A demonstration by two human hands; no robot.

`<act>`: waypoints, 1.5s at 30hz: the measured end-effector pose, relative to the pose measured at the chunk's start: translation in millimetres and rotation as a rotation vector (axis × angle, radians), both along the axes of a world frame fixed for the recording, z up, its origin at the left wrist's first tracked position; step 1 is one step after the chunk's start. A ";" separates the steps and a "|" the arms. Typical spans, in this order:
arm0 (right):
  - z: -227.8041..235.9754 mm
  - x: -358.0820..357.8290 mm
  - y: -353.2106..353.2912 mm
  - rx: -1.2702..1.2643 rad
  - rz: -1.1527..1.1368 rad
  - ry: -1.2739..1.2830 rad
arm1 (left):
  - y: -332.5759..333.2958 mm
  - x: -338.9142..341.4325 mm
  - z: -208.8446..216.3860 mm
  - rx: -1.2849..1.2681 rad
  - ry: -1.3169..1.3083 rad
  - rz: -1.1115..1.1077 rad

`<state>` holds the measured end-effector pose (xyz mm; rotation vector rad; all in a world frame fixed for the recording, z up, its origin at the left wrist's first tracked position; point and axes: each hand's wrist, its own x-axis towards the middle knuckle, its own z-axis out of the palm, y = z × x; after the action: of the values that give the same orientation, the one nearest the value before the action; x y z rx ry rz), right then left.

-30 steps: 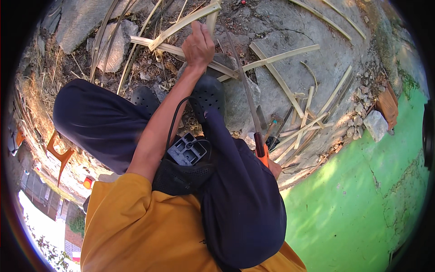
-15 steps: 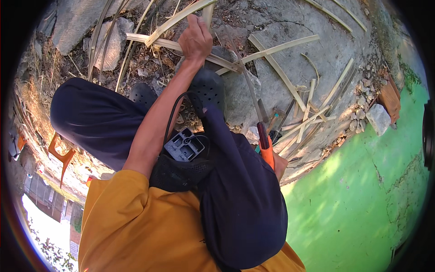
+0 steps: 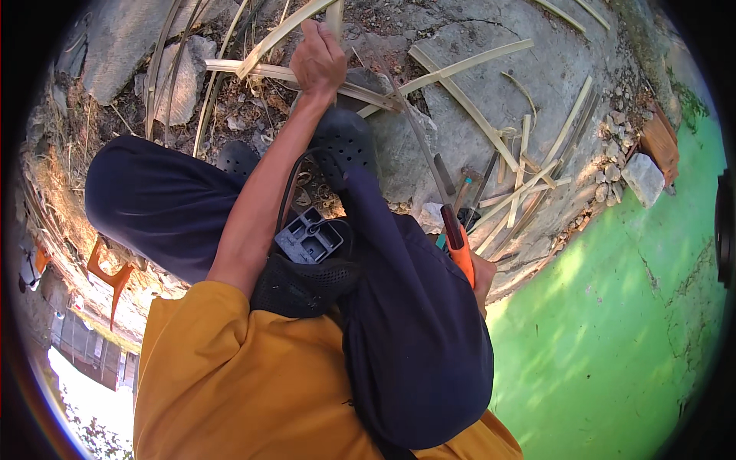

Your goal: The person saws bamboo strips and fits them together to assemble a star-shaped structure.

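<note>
My left hand (image 3: 318, 57) is closed around a pale split bamboo strip (image 3: 335, 15) that stands up past its fingers. Just left of this fist, another strip (image 3: 280, 37) slants across a third one lying lower. My right hand (image 3: 483, 277), partly hidden behind my raised knee, grips a long-bladed tool by its orange handle (image 3: 461, 257). Its thin blade (image 3: 418, 134) runs up and left toward the strips by my left hand. Whether it is a saw or a knife, I cannot tell. Dark clogs (image 3: 346, 146) are on my feet, beneath my left forearm.
Several bamboo strips (image 3: 468, 101) and short offcuts (image 3: 525, 172) lie on the grey rock at right. Beyond them are small stones, a pale rock (image 3: 642, 180), a brick (image 3: 659, 146) and a green floor (image 3: 606, 307). On my lap rests a black device (image 3: 309, 236) with a cable.
The whole view has shifted a little. My right hand and the orange handle have drawn slightly right and back toward me. My left hand still grips the bamboo strip.
</note>
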<state>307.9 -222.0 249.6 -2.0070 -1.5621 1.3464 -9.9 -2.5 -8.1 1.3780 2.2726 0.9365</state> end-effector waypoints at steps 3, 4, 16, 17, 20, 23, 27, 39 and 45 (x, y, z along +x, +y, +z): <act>1.7 1.8 8.8 -0.007 0.040 0.038 | -2.9 8.7 4.8 -0.033 -0.009 0.008; 0.6 -1.7 19.3 -0.019 0.056 0.047 | 0.9 10.8 2.2 -0.037 0.008 0.016; -19.5 -11.2 -0.3 0.181 -0.141 -0.071 | -9.1 7.0 0.8 -0.018 0.009 0.014; -16.3 -16.4 20.2 0.073 -0.001 -0.026 | -6.0 5.9 0.2 -0.016 -0.015 0.017; -53.6 -26.9 54.0 0.069 0.195 0.029 | 7.4 9.8 0.6 -0.010 -0.038 0.005; -35.0 -44.1 46.3 -0.073 0.024 0.097 | -3.5 -0.9 9.0 -0.014 0.014 0.020; -28.1 -14.6 10.5 0.074 -0.028 -0.123 | -6.1 8.8 0.5 -0.026 -0.013 0.016; -34.8 -15.3 4.6 0.241 0.091 -0.229 | -4.1 10.2 -0.3 -0.003 0.021 0.009; -57.7 -41.6 37.5 0.109 0.081 -0.004 | 3.8 12.1 4.3 -0.030 -0.040 0.029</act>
<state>266.3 -184.5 191.9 -1.9022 -1.6967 1.2575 2.2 1.3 -3.9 1.3055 2.2740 0.9266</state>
